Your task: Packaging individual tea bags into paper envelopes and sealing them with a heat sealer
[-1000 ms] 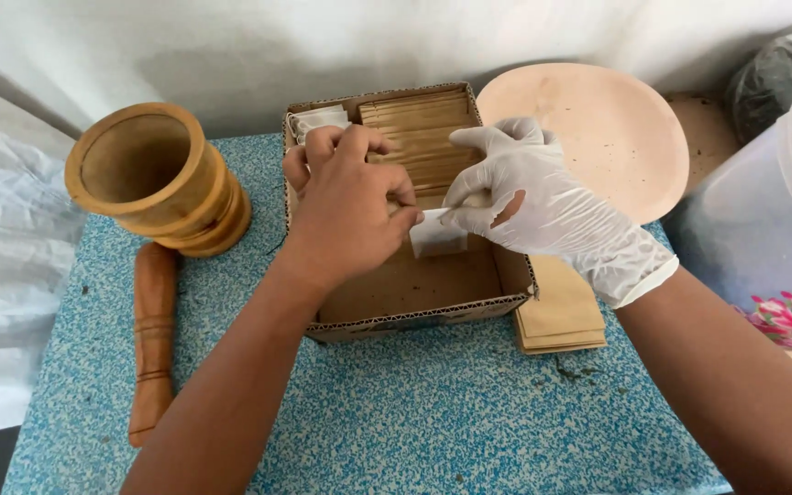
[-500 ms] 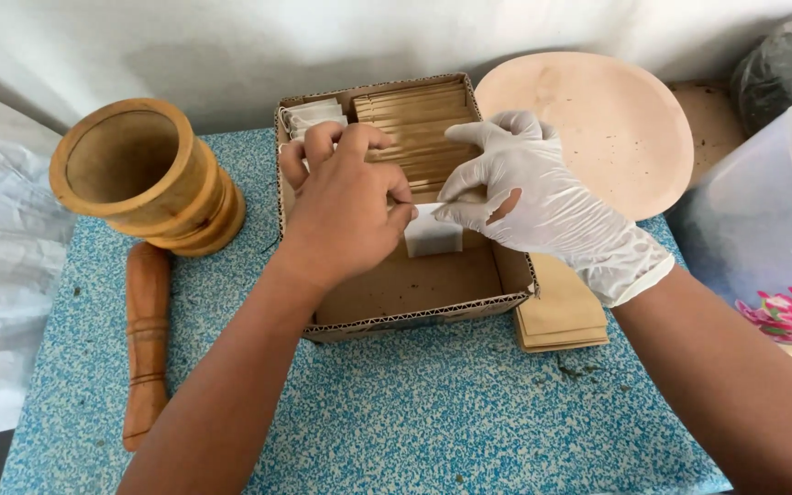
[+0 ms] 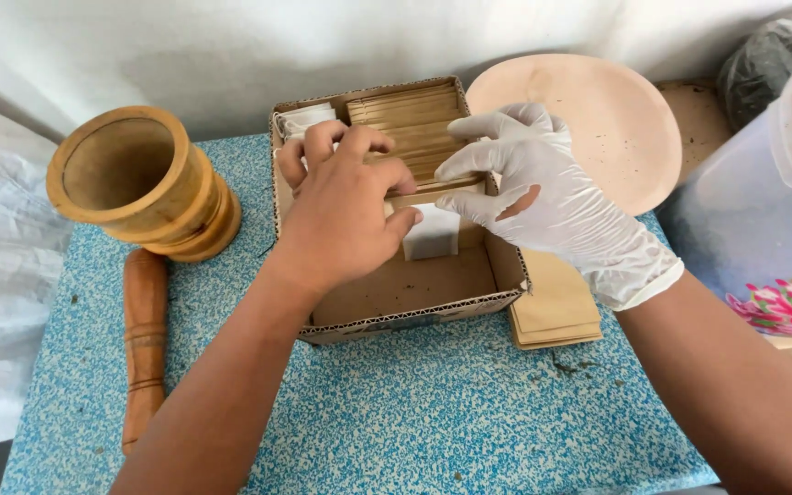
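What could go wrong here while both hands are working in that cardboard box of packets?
The left hand and gloved right hand crowd the same small white packet, so it may crease or tear. Pulling on it could drag the tightly stacked brown packets out of line. The cardboard box sits partly on loose brown envelopes, so a push might tilt or slide it.

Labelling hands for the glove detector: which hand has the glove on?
The right hand, in a white glove, rests on the brown packets at the cardboard box's right wall. The left hand is bare, reaching into the box from its left side.
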